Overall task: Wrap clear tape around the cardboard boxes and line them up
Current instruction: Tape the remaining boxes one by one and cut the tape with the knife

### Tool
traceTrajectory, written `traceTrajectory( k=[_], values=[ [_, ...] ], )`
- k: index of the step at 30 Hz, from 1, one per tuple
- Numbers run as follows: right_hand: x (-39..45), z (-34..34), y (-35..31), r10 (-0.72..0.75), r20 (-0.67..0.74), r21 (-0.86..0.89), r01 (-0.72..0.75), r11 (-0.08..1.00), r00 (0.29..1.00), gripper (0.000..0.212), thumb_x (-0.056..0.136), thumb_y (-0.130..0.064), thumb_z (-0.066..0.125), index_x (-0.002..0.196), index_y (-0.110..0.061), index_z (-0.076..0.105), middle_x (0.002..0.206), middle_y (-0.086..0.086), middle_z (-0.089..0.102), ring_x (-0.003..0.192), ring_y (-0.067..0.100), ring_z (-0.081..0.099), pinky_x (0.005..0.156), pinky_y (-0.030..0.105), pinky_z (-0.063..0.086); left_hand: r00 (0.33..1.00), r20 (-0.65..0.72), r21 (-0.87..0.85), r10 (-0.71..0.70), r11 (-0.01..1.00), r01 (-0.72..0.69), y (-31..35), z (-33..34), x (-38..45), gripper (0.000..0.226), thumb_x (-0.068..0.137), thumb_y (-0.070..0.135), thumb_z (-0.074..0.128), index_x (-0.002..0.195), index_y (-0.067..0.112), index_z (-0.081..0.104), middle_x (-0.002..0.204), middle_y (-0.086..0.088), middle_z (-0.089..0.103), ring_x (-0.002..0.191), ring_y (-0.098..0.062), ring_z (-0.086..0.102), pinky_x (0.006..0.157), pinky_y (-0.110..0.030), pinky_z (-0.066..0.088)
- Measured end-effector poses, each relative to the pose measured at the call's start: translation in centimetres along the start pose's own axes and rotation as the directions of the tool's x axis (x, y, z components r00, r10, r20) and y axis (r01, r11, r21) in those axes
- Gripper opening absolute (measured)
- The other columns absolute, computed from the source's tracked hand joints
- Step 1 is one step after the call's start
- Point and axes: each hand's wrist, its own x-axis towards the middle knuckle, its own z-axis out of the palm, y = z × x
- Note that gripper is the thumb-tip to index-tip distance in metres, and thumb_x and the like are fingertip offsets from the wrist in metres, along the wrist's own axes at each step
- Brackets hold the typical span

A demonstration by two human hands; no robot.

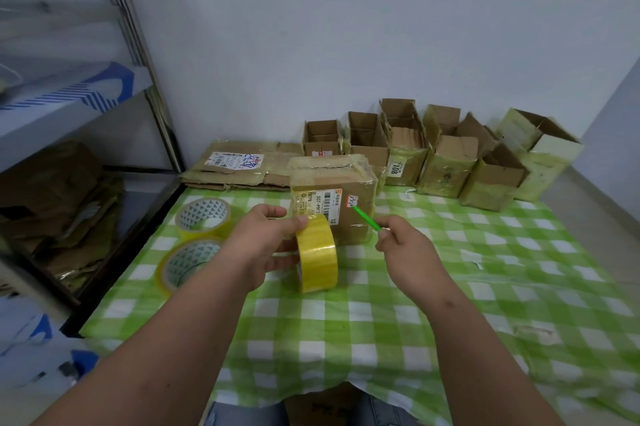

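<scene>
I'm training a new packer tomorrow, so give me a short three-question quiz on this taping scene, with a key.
1. True or false: the left hand grips the yellow-tinted clear tape roll.
2. What does the right hand pinch? A) scissors B) thin green stick C) marker
3. Besides the held roll, how many tape rolls lie on the green checked tablecloth?

Key:
1. True.
2. B; its tip is at the sealed brown cardboard box.
3. Two, at the left.
</scene>
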Motion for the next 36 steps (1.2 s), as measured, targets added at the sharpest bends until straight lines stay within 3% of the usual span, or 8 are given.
traceTrajectory(
  k=[7, 9, 15, 21, 25, 36],
  values=[
    [0.4, 0.6, -2.9, -0.094, 0.075, 0.030, 0.092, 0.995, 0.993, 0.028, 0.106, -0.019, 0.037, 0.125, -0.021, 0.057, 0.081, -0.002, 0.054, 0.062, 0.012, 0.046, 0.058, 0.028, 0.038, 0.998, 0.057, 0.021, -0.008, 1.000, 0.007, -0.4, -0.4, -0.1, 0.024, 0.088, 0.018, 0.072, 0.110, 0.011, 0.063, 0.106, -0.014, 0.071, 0.098, -0.035, 0.069, 0.079, -0.046, 0.060],
    [0.5, 0.9, -3.4, -0.113, 0.079, -0.011, 0.114, 0.993, 0.990, 0.028, 0.105, -0.021, 0.037, 0.124, -0.022, 0.058, 0.079, -0.006, 0.052, 0.065, 0.013, 0.048, 0.062, 0.031, 0.040, 0.998, 0.057, 0.012, 0.011, 1.000, -0.011, -0.7, -0.4, 0.0, 0.022, 0.088, 0.018, 0.072, 0.109, 0.014, 0.064, 0.104, -0.013, 0.071, 0.095, -0.034, 0.069, 0.078, -0.045, 0.060],
    [0.7, 1.4, -4.8, -0.188, 0.097, -0.225, 0.205, 0.953, 0.977, 0.028, 0.104, -0.029, 0.037, 0.113, -0.020, 0.063, 0.104, 0.002, 0.063, 0.095, 0.021, 0.057, 0.087, 0.040, 0.048, 0.996, 0.049, -0.044, 0.072, 0.997, -0.069, -1.5, -0.2, 0.1, 0.019, 0.089, 0.017, 0.071, 0.107, 0.016, 0.064, 0.091, -0.006, 0.071, 0.077, -0.024, 0.067, 0.065, -0.037, 0.057],
    [1.3, 1.7, -5.6, -0.221, 0.092, -0.388, 0.239, 0.890, 0.971, 0.027, 0.103, -0.033, 0.040, 0.107, -0.023, 0.064, 0.106, 0.000, 0.062, 0.099, 0.023, 0.057, 0.092, 0.043, 0.046, 0.993, 0.053, -0.070, 0.107, 0.992, -0.103, -1.9, -0.3, 0.0, 0.021, 0.088, 0.019, 0.072, 0.107, 0.016, 0.064, 0.087, -0.005, 0.071, 0.069, -0.018, 0.068, 0.060, -0.033, 0.056],
    [1.5, 1.9, -6.0, -0.227, 0.095, -0.462, 0.245, 0.853, 0.969, 0.030, 0.103, -0.035, 0.038, 0.111, -0.023, 0.064, 0.106, 0.002, 0.061, 0.099, 0.024, 0.058, 0.093, 0.043, 0.045, 0.992, 0.044, -0.069, 0.120, 0.991, -0.117, -2.2, -0.3, 0.3, 0.022, 0.087, 0.021, 0.073, 0.107, 0.017, 0.064, 0.091, -0.005, 0.071, 0.074, -0.018, 0.068, 0.067, -0.036, 0.058],
    [1.8, 2.4, -6.8, -0.289, 0.099, -0.572, 0.292, 0.766, 0.952, 0.031, 0.103, -0.036, 0.037, 0.112, -0.024, 0.065, 0.107, 0.002, 0.063, 0.100, 0.025, 0.060, 0.088, 0.039, 0.041, 0.990, 0.028, -0.070, 0.135, 0.989, -0.133, -2.5, 0.0, 0.8, 0.017, 0.086, 0.019, 0.073, 0.100, 0.017, 0.065, 0.088, -0.005, 0.069, 0.078, -0.019, 0.065, 0.067, -0.033, 0.055]
  ],
)
